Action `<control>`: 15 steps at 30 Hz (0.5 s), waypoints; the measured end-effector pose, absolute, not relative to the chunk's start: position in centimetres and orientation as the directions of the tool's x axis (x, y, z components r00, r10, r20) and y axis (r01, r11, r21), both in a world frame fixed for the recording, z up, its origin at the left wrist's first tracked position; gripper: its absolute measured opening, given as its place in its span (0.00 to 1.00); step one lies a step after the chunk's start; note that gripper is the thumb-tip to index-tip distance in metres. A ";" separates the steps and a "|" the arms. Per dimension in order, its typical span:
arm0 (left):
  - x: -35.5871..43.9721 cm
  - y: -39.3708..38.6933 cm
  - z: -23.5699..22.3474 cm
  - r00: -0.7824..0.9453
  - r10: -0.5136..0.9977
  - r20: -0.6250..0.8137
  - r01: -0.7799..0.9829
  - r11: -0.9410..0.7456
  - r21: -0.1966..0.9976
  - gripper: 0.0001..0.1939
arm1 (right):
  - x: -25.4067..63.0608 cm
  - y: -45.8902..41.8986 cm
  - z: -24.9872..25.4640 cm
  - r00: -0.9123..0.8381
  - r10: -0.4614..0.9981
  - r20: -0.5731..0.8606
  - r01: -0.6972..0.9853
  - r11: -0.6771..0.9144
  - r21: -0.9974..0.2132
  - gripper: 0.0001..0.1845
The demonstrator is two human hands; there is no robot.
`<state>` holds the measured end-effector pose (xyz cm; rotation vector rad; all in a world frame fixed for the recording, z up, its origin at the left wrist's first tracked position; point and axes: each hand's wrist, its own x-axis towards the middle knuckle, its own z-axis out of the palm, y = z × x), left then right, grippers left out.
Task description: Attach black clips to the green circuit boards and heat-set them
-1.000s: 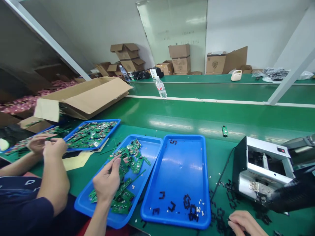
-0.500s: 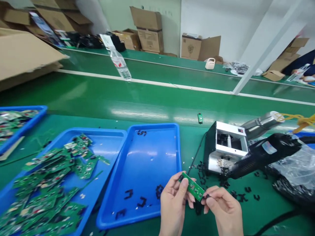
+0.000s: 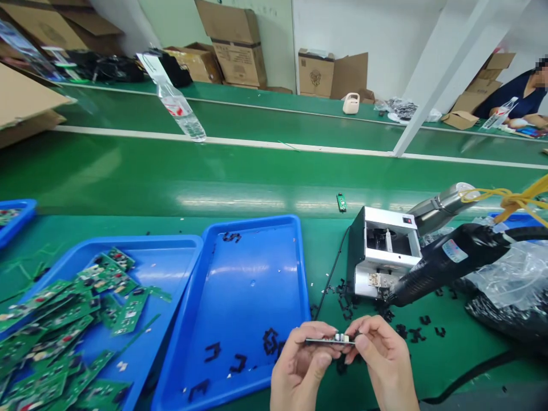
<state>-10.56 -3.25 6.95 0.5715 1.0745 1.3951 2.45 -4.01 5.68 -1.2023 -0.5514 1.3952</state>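
Edge-on to me, a small green circuit board [image 3: 329,341] is gripped along its left part by my left hand [image 3: 297,362], with pale components showing on its upper side. My right hand [image 3: 381,354] pinches a small black clip at the board's right end, mostly hidden by the fingers. Below and left lies a blue tray [image 3: 252,285] with a few black clips [image 3: 213,351] in it. Further left, another blue tray [image 3: 171,251] holds a heap of green circuit boards [image 3: 68,337].
Right of the trays stands a silver and black machine [image 3: 387,251], with a black cylindrical tool [image 3: 449,265] leaning at its front. Loose black clips [image 3: 415,335] lie around it. Behind are a metal flask [image 3: 445,205], a single board [image 3: 341,202] and a water bottle [image 3: 182,111]. A person sits far right.
The board has turned from showing its green face to lying nearly level, edge-on. My left fingers have shifted along it, and the right hand stays at its end. The view has swung right.
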 end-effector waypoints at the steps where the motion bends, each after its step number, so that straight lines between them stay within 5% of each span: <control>1: -10.6 -3.4 6.8 -0.167 0.951 -0.261 -0.486 0.151 0.861 0.16 | 2.5 -4.0 5.7 0.198 0.921 -0.336 -0.421 -0.229 -0.878 0.17; 6: -11.1 -4.0 5.0 -0.222 0.968 -0.114 -0.194 0.070 0.978 0.12 | 3.7 -3.3 6.0 0.272 0.915 -0.298 -0.339 -0.199 -0.920 0.15; 15: -12.0 -3.9 4.4 -0.209 0.961 0.184 0.025 -0.182 0.983 0.05 | 4.4 -2.6 7.8 0.016 0.934 -0.357 -0.179 -0.349 -0.920 0.21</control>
